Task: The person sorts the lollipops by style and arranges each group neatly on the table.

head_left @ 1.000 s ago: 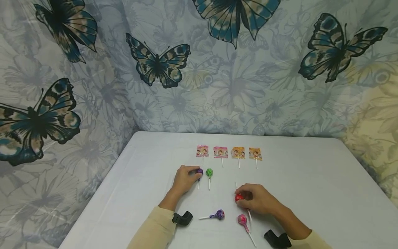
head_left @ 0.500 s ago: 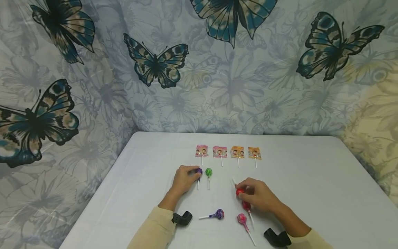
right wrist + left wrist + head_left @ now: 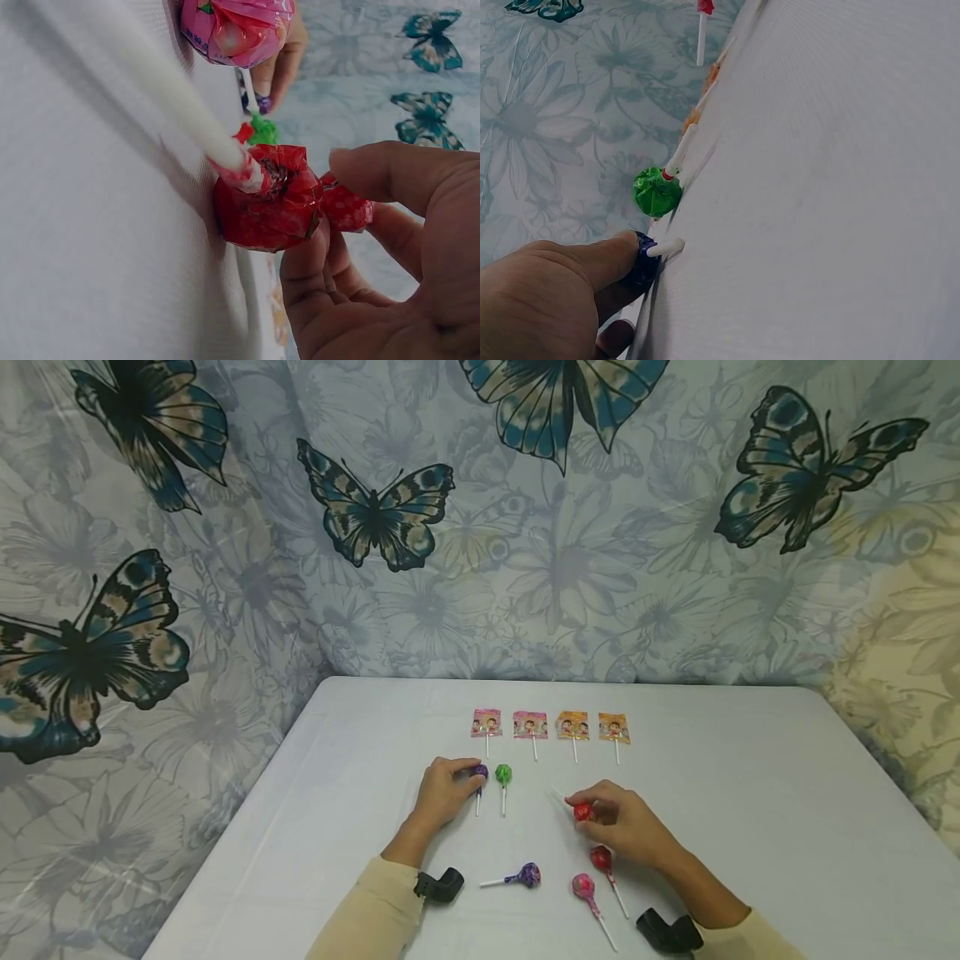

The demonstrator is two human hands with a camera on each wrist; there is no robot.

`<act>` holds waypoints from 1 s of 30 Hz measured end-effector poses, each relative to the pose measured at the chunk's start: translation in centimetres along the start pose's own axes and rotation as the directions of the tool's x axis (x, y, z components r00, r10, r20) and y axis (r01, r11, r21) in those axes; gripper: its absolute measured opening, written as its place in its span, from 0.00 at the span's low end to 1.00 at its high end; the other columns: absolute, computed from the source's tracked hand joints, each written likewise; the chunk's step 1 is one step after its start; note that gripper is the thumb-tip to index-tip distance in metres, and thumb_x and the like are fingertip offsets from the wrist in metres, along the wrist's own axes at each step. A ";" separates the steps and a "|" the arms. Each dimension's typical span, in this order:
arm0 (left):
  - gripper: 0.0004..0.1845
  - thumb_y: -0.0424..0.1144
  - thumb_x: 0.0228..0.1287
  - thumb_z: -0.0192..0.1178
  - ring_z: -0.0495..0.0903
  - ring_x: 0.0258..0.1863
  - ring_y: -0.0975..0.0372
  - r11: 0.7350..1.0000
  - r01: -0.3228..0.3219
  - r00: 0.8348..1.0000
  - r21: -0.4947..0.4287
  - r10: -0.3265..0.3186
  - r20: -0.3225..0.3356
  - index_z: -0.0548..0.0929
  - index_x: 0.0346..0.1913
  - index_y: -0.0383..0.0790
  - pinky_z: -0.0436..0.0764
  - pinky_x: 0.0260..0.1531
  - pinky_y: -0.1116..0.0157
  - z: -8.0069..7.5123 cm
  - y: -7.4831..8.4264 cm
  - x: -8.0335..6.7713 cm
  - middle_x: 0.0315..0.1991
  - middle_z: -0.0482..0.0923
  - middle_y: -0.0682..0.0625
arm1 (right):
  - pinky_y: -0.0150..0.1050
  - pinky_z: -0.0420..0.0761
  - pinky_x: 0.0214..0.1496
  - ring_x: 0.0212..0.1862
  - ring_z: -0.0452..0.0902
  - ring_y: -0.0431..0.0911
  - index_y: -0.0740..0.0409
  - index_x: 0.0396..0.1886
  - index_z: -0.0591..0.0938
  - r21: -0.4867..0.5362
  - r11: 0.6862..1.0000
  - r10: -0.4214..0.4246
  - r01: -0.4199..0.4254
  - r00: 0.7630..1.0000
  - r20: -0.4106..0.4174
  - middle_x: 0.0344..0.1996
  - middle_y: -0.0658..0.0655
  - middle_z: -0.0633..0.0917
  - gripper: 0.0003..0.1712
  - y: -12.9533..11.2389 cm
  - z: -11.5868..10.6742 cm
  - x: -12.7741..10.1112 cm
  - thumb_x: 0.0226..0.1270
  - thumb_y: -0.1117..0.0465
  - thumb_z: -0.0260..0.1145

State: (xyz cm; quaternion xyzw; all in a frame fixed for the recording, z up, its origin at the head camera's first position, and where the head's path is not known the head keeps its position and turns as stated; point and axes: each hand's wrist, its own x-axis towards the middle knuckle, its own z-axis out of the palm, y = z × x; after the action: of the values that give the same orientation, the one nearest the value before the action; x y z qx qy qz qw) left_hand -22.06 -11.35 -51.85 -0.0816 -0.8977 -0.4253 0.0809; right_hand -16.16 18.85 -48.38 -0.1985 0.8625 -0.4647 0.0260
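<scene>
Lying nearest the near edge of the table (image 3: 750, 793): a pink lollipop (image 3: 584, 887) with its stick running toward the near right, a purple swirled lollipop (image 3: 528, 875) with its stick pointing left, and a second red lollipop (image 3: 600, 857) just behind the pink one, stick angling back toward the near edge; all three loose and untouched, seemingly waiting their turn. Pinching a red lollipop (image 3: 582, 812) by its wrapped head, the right hand (image 3: 626, 827), fingers and thumb curled round it just above the table, stick jutting up and to the left toward the far left corner, long axis slanted rather than squared to the rows; probably gripping by the head so as to swing the stick round. Resting further left, the left hand (image 3: 442, 792), fingertips curled onto the head of a dark purple lollipop (image 3: 481, 772), stick pointing back toward the near edge, likely steadying it in line. Standing just right of it, apart, a green lollipop (image 3: 503, 774), same heading. Lining the stretch beyond, toward the far edge, four flat wrapped lollipops (image 3: 551, 726), sticks all pointing near.
</scene>
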 end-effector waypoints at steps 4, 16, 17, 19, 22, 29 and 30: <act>0.15 0.39 0.57 0.70 0.76 0.47 0.53 1.000 0.000 1.000 0.000 0.000 0.004 0.88 0.48 0.43 0.74 0.50 0.53 0.0 0.0 0.0 0.42 0.78 0.47 | 0.36 0.77 0.35 0.34 0.74 0.45 0.54 0.49 0.85 0.018 1.000 -0.003 0.004 1.000 -0.027 0.39 0.49 0.80 0.19 -0.1 0.0 0.0 0.56 0.68 0.72; 0.15 0.39 0.57 0.70 0.76 0.47 0.52 1.000 -0.006 1.000 -0.004 0.006 -0.001 0.88 0.48 0.42 0.73 0.50 0.53 0.0 -0.1 0.1 0.43 0.79 0.46 | 0.36 0.81 0.42 0.41 0.81 0.51 0.62 0.43 0.82 0.206 0.976 0.089 -0.070 0.992 -0.085 0.42 0.59 0.82 0.11 -0.1 0.2 0.1 0.60 0.72 0.67; 0.15 0.39 0.57 0.70 0.76 0.47 0.52 1.000 -0.008 1.000 -0.003 0.008 0.000 0.88 0.48 0.42 0.73 0.50 0.53 0.0 -0.1 0.1 0.43 0.79 0.46 | 0.35 0.81 0.42 0.42 0.81 0.52 0.62 0.44 0.83 0.212 0.975 0.086 -0.067 0.993 -0.081 0.43 0.59 0.83 0.11 0.0 0.1 0.1 0.61 0.71 0.67; 0.14 0.39 0.57 0.70 0.76 0.46 0.52 1.000 -0.013 1.000 -0.003 0.013 -0.002 0.88 0.48 0.42 0.73 0.50 0.53 -0.1 0.0 0.1 0.43 0.79 0.46 | 0.34 0.80 0.43 0.44 0.81 0.52 0.63 0.47 0.83 0.218 0.975 0.067 -0.048 0.994 -0.081 0.45 0.61 0.83 0.12 -0.1 0.0 0.1 0.64 0.70 0.66; 0.14 0.39 0.57 0.70 0.76 0.47 0.52 1.000 -0.011 1.000 -0.002 0.011 -0.003 0.88 0.48 0.42 0.73 0.51 0.53 -0.1 0.0 0.1 0.43 0.79 0.46 | 0.35 0.80 0.44 0.45 0.81 0.52 0.65 0.50 0.82 0.226 0.973 0.055 -0.034 0.995 -0.084 0.48 0.63 0.83 0.13 0.0 -0.2 0.1 0.67 0.68 0.64; 0.15 0.39 0.57 0.70 0.76 0.47 0.52 1.000 -0.002 1.000 -0.010 0.002 0.009 0.87 0.48 0.42 0.73 0.51 0.52 -0.2 0.1 0.0 0.43 0.78 0.46 | 0.42 0.78 0.52 0.49 0.79 0.52 0.63 0.51 0.83 0.153 0.988 0.042 -0.026 0.994 -0.103 0.48 0.61 0.84 0.16 0.2 -0.4 0.6 0.62 0.65 0.69; 0.15 0.39 0.57 0.70 0.76 0.47 0.51 1.000 0.000 1.000 -0.012 0.000 0.008 0.87 0.48 0.42 0.73 0.51 0.52 -0.2 0.2 0.0 0.43 0.79 0.45 | 0.41 0.79 0.51 0.48 0.79 0.51 0.63 0.51 0.83 0.149 0.988 0.044 -0.029 0.994 -0.100 0.48 0.61 0.83 0.17 0.1 -0.5 0.6 0.62 0.65 0.69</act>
State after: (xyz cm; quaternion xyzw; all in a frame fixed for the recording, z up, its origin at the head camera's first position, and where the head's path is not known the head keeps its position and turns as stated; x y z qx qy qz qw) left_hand -22.00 -11.40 -51.62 -0.0839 -0.8954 -0.4305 0.0768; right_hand -16.89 19.06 -48.13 -0.1558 0.8297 -0.5360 0.0045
